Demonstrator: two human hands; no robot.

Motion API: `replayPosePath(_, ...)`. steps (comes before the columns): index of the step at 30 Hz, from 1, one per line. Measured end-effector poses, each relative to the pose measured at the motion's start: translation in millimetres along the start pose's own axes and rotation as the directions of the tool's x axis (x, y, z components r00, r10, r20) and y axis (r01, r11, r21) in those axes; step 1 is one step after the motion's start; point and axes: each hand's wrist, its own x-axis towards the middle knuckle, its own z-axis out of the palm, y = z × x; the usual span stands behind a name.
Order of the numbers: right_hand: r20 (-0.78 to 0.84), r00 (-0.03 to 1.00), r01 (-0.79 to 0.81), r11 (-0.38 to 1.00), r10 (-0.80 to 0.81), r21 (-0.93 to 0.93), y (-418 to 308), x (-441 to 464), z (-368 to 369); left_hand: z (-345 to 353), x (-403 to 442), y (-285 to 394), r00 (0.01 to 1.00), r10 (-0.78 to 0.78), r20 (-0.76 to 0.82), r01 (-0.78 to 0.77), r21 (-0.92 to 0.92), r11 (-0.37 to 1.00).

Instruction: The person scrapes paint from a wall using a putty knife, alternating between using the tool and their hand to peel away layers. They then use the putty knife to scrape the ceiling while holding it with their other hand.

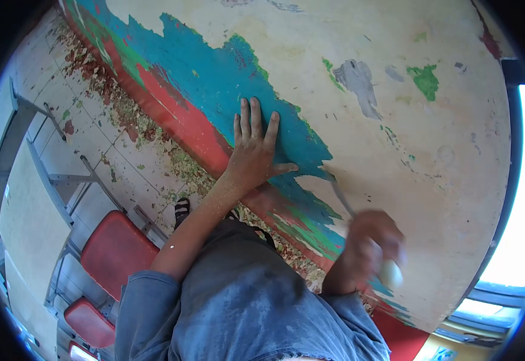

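Observation:
My left hand [253,144] lies flat with fingers spread on the blue paint [214,78] of a wall. My right hand [367,243], smeared by motion, is closed around a paint scraper [342,195]. Its pale rounded handle end sticks out below the fist, and its thin blade reaches up to the ragged edge of the blue paint. Beyond that edge the wall surface [389,168] is bare and beige, with leftover grey and green patches [423,81]. Red and green paint bands run along the lower part of the wall.
Paint flakes [154,141] litter the tiled floor [118,162] along the wall's foot. Red chairs [118,246] and pale-topped desks [33,210] stand at the left. A bright window [524,198] is at the right. My feet stand near the wall.

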Motion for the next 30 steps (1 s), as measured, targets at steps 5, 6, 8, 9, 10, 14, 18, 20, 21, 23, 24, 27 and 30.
replayPosePath(5,-0.209,0.978,0.040,0.995,-0.020,0.093,-5.3,-11.1,-18.9,-1.1,-1.7,1.6,1.000,-0.011,0.027,0.011,0.012,1.000)
replayPosePath(6,-0.192,0.981,0.064,0.985,-0.033,0.158,-10.2,1.1,-13.1,1.0,0.0,-0.2,1.000,-0.007,0.006,0.007,0.016,1.000)
replayPosePath(8,-0.147,0.989,0.076,0.954,-0.034,0.290,-17.5,12.2,-2.7,-0.8,2.9,0.2,1.000,-0.019,0.011,0.019,0.019,1.000)
replayPosePath(9,-0.095,0.995,0.005,0.969,0.019,0.248,-15.7,6.8,1.4,-2.1,1.1,1.3,1.000,-0.016,0.027,0.016,0.018,1.000)
replayPosePath(10,-0.053,0.996,-0.054,0.978,0.066,0.201,-10.1,0.6,6.3,-2.0,-0.5,0.9,0.999,-0.014,0.031,0.013,0.025,1.000)
replayPosePath(14,0.053,0.993,-0.110,0.976,0.102,0.186,-10.8,4.4,-9.0,-1.7,3.7,-0.2,0.999,-0.019,0.027,0.018,0.024,1.000)
replayPosePath(18,-0.005,0.996,-0.078,0.906,0.088,0.416,4.6,-15.1,-14.8,2.7,0.3,-0.5,1.000,0.007,0.008,-0.008,0.043,0.999)
replayPosePath(20,-0.036,0.996,-0.060,0.878,0.087,0.476,7.3,-12.4,-22.6,4.0,1.6,-1.5,1.000,-0.004,0.021,0.003,0.051,0.999)
replayPosePath(21,-0.066,0.993,-0.059,0.877,0.102,0.478,4.5,-10.6,-28.8,3.3,-0.9,-0.6,0.999,-0.012,0.038,0.010,0.055,0.998)
replayPosePath(23,-0.144,0.982,-0.037,0.876,0.120,0.481,1.4,-7.4,-40.0,0.5,0.1,-0.5,0.999,0.023,0.026,-0.025,0.072,0.997)
replayPosePath(24,-0.152,0.977,-0.068,0.890,0.152,0.450,1.3,-14.3,-47.2,-0.5,0.9,-0.2,0.999,0.045,0.021,-0.047,0.079,0.996)
replayPosePath(27,-0.149,0.931,-0.179,0.772,0.334,0.610,-2.5,-38.3,-63.8,3.9,-4.6,6.4,0.997,0.031,-0.077,-0.033,-0.025,0.999)
replayPosePath(30,-0.234,0.860,-0.237,0.762,0.453,0.603,-14.6,-59.5,-62.7,24.4,-24.9,28.2,0.957,0.291,0.015,-0.291,0.011,0.957)
